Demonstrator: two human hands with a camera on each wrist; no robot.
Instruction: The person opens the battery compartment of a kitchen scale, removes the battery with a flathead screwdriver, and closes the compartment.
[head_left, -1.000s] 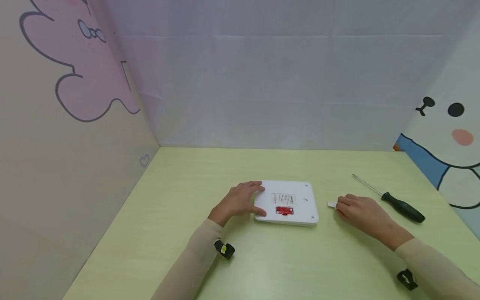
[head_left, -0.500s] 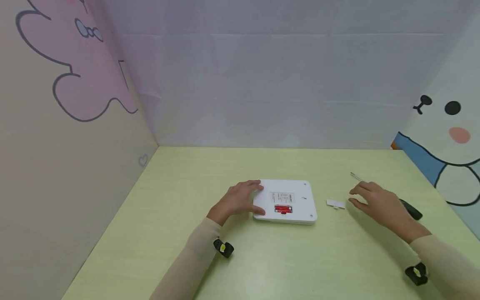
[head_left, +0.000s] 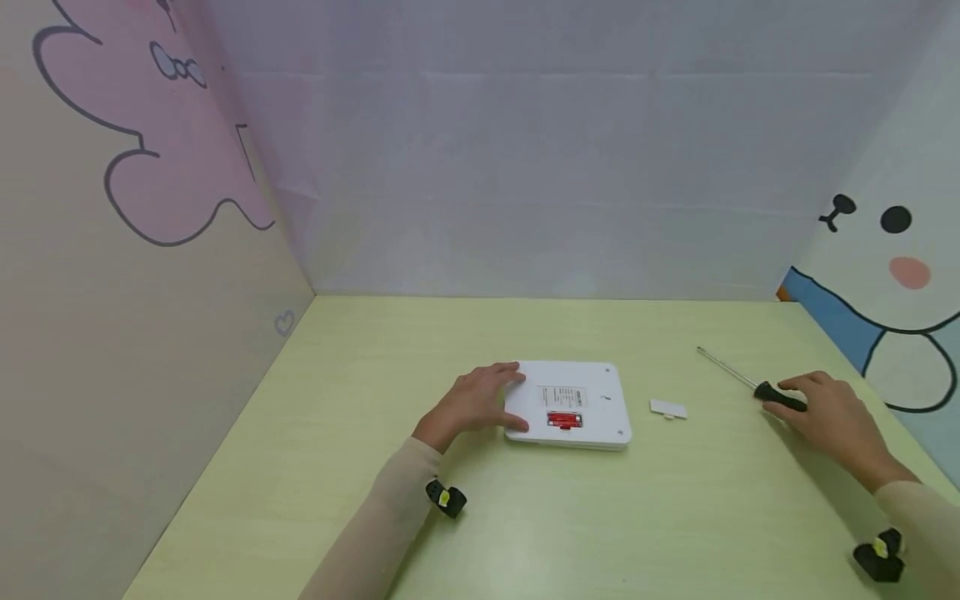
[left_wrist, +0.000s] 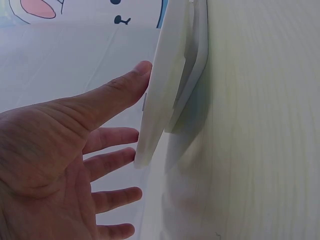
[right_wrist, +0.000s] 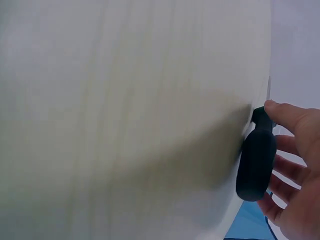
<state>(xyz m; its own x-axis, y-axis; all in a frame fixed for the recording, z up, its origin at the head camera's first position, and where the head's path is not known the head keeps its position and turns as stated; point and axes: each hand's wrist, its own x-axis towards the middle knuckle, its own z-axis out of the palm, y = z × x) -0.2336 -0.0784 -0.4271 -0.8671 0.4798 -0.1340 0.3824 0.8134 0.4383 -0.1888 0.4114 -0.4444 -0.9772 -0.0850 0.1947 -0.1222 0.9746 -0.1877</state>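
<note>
Since the right hand (head_left: 836, 418) has been moved from the cover (head_left: 667, 409) rightward to the screwdriver (head_left: 766, 392), the work seems to be turned there, though a firm grasp cannot be told, while the device (head_left: 597, 408), left of the cover, is touched by the left hand (head_left: 474, 402), fingers extended.

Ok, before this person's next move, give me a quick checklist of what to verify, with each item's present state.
1. White device steadied: ok, left hand touches its left side.
2. Red batteries in the device: ok, visible in its upward face.
3. Battery cover fitted: not ok, it lies apart on the table.
4. Screwdriver firmly gripped: cannot tell, right hand is around its handle.
5. Screwdriver tip type: cannot tell, too small.
</note>
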